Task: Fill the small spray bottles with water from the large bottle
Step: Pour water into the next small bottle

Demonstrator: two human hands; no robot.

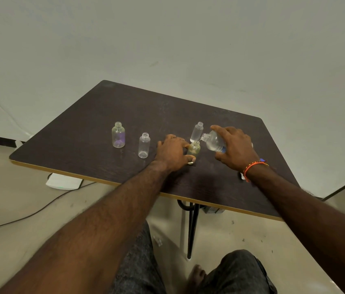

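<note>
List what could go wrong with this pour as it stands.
The narrow neck of the small yellowish clear plastic bottle sits right under the mouth of the tilted large clear water bottle, so water may well spill onto the dark wooden table. The left hand grips that small bottle only from one side; it might tip. The small frosted bottle close behind could get knocked.

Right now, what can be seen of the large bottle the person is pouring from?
The large bottle is clear plastic with a blue-marked label near its base and no cap. The right hand grips it from above, tipped almost onto its side, neck pointing left. Its open mouth sits just over the neck of a small bottle that the left hand steadies on the table. Water shows inside; the hand hides its base.
</note>
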